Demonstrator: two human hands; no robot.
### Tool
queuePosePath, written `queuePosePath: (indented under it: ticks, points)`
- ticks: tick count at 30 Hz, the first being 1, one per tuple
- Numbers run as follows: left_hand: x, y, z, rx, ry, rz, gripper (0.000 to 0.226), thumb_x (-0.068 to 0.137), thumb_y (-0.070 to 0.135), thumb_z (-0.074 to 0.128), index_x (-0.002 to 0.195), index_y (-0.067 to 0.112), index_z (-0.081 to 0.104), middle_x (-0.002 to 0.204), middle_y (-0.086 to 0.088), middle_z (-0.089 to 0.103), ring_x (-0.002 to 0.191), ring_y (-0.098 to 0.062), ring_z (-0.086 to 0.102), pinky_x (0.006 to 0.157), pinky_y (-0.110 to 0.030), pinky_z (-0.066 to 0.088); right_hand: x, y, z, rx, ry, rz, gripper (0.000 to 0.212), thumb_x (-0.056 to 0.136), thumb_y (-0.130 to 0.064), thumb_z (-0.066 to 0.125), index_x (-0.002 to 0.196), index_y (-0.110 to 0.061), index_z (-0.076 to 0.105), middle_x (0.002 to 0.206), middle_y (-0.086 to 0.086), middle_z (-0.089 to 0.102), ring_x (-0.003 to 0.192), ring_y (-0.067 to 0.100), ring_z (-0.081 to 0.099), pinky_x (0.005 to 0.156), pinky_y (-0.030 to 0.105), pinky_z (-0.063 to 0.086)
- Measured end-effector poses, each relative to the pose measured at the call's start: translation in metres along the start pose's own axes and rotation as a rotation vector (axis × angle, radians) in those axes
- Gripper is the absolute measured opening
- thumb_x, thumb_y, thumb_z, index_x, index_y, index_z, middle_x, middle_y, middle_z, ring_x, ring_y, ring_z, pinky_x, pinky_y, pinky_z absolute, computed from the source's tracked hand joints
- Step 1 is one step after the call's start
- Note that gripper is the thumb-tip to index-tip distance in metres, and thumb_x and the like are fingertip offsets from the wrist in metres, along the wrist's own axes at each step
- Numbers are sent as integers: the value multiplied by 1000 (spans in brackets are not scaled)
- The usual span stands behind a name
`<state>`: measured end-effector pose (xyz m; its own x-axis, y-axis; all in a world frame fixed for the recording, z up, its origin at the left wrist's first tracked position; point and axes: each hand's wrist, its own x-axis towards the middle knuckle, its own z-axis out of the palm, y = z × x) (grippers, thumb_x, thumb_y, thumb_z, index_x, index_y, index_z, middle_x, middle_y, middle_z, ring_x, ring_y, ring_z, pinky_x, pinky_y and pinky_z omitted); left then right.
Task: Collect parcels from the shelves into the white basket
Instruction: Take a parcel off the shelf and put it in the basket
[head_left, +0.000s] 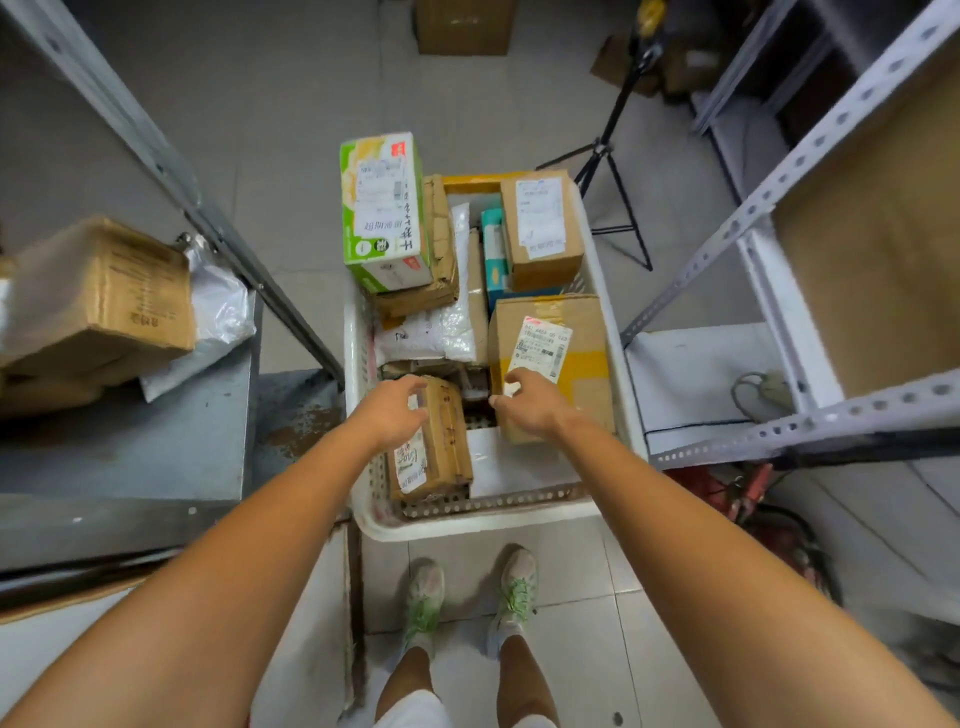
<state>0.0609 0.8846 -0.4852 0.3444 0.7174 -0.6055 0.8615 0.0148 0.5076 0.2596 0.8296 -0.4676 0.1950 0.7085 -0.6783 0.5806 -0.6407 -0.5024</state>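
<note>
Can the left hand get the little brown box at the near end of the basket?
Probably yes. The left hand hangs just over the box, which lies on top in the basket's near left corner, with nothing covering it.

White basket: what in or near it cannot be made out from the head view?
- Head view: lower parcels in the white basket, covered by the upper boxes.
- Head view: print on the yellow-taped box label, too small.
- Head view: whether the left hand grips the small taped box; its fingers cover the contact.
- Head view: shelf box, cut by left edge.
</note>
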Motion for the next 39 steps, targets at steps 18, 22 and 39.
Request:
queuePosePath:
  ticks: [18, 22, 39]
  points:
    - [-107, 254, -15, 596, -24, 626, 48, 99, 31, 54, 145, 24, 43, 141, -7, 54, 121, -26, 56, 97, -36, 47, -281, 106, -150, 114, 530, 179, 57, 100, -37, 56, 150, -16, 38, 148, 12, 46, 122, 30, 55, 100, 39, 46]
    - [-154, 311, 39, 730, -53, 738, 50, 99, 34, 53, 147, 24, 41, 143, -4, 53, 125, -27, 54, 100, -36, 46, -359, 169, -154, 100, 625, 250, 53, 100, -37, 54, 147, -16, 40, 148, 8, 46, 127, 29, 50, 101, 37, 43]
    - [-394, 487, 359, 933, -389, 1291, 50, 95, 34, 57, 143, 26, 46, 142, -8, 54, 129, -26, 52, 103, -36, 44, -651, 434, -48, 448, 972, 787, 54, 96, -41, 54, 145, -20, 43, 140, 5, 55, 129, 26, 50, 98, 34, 42]
